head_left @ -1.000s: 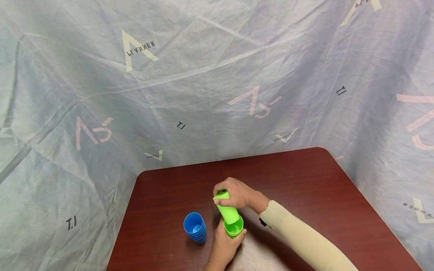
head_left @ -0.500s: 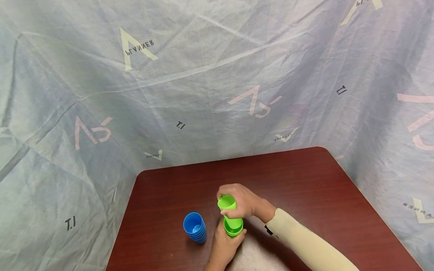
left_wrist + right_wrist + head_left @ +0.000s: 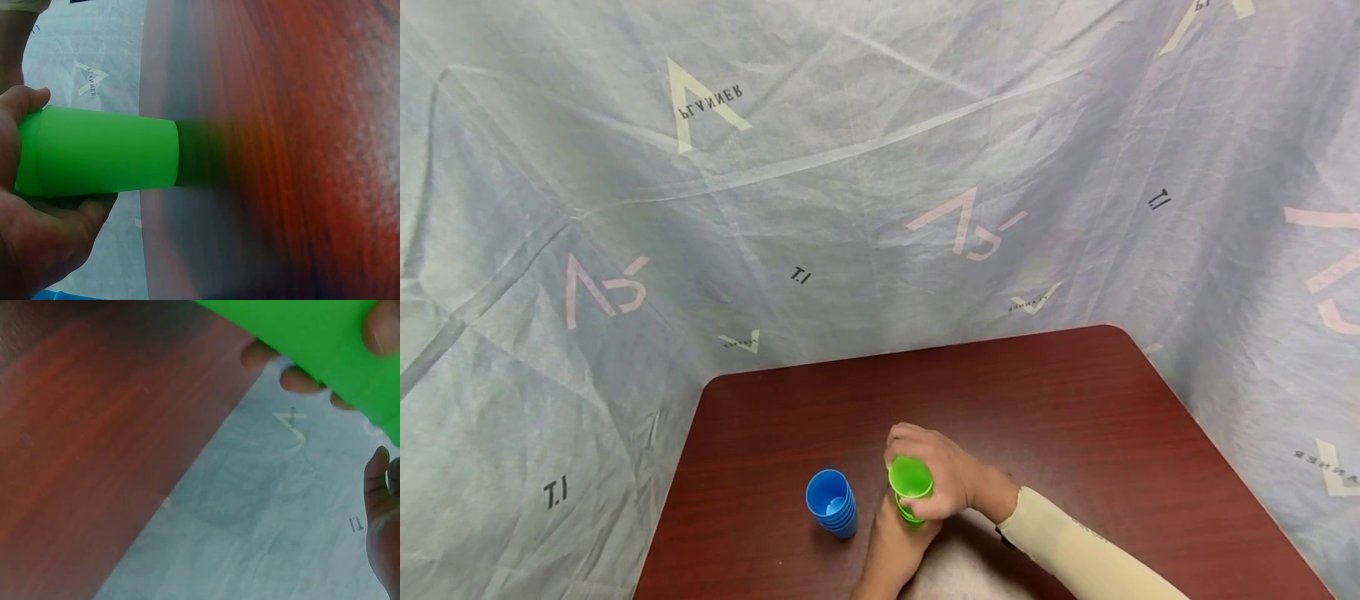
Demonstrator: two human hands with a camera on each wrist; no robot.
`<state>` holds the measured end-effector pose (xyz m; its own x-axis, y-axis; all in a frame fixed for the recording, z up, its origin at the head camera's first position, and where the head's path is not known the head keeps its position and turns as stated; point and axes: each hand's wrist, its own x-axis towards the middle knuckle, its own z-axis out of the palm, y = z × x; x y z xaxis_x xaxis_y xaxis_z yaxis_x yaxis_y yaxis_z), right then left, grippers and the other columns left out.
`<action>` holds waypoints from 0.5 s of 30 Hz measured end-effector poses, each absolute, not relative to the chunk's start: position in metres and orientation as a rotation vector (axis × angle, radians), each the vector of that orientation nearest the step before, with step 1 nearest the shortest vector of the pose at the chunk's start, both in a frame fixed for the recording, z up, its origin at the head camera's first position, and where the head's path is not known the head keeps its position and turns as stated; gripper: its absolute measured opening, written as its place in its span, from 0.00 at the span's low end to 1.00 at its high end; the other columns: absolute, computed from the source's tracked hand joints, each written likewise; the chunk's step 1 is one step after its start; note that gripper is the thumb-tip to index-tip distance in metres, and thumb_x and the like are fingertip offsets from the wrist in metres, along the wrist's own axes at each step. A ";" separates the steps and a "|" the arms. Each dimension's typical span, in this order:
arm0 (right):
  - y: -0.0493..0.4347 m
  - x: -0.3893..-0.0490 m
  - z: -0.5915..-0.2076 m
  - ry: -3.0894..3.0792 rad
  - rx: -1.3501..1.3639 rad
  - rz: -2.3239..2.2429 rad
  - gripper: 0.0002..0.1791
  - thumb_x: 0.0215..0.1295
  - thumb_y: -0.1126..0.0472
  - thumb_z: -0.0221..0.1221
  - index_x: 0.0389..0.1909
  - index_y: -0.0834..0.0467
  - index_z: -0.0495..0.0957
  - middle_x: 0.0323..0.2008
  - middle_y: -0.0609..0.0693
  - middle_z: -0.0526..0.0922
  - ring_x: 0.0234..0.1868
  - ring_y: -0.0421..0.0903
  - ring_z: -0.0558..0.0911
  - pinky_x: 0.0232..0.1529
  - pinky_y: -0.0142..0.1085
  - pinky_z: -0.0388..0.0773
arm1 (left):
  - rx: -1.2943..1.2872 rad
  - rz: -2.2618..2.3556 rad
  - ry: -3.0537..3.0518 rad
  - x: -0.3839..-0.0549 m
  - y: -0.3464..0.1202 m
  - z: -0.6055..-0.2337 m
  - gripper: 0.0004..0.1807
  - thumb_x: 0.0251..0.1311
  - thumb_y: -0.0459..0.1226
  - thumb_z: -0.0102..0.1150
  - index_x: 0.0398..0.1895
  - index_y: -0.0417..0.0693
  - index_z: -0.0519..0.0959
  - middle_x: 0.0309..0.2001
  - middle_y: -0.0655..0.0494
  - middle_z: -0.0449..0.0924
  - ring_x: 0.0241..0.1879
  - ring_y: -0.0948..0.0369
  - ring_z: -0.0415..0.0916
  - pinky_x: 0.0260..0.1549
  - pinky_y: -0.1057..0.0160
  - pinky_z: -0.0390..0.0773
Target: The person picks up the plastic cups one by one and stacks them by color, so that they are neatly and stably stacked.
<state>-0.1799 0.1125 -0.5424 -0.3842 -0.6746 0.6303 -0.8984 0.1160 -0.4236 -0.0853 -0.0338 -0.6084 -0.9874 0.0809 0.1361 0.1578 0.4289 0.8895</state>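
Note:
In the head view my right hand [image 3: 942, 471] grips a bright green plastic cup [image 3: 911, 475], its mouth facing up, the fingers on the far side and the thumb at the near side. Directly below it sits a stack of green cups [image 3: 912, 520], which my left hand [image 3: 895, 542] holds around the sides. The upper cup's base is hidden inside that stack. Seen by the left wrist camera, the green stack [image 3: 106, 150] stands close over the table, its base toward the wood. Green cup walls [image 3: 306, 334] with curled fingers fill the top of the right wrist view.
A stack of blue cups [image 3: 831, 500] stands upright on the dark red wooden table [image 3: 760, 433], left of the hands. Behind the table hangs a grey printed fabric sheet [image 3: 865, 208], which also closes off both sides.
My right hand has brought its green cup upright and lowered it toward me into the green stack. My left hand keeps its grip there, and the blue cups have not moved.

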 end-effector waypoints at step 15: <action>0.112 -0.168 -0.576 -2.130 1.438 1.120 0.25 0.35 0.51 0.65 0.40 0.50 0.77 0.43 0.42 0.74 0.44 0.36 0.71 0.47 0.24 0.71 | -0.177 -1.657 -2.641 -0.085 -0.038 -0.606 0.37 0.62 0.46 0.75 0.70 0.50 0.69 0.59 0.58 0.84 0.58 0.63 0.80 0.59 0.61 0.80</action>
<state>-0.1683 0.1122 -0.5760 -0.4323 -0.6249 0.6501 -0.8898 0.1786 -0.4199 -0.0851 -0.0376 -0.6064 -0.9934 0.0859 0.0759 0.1057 0.4309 0.8962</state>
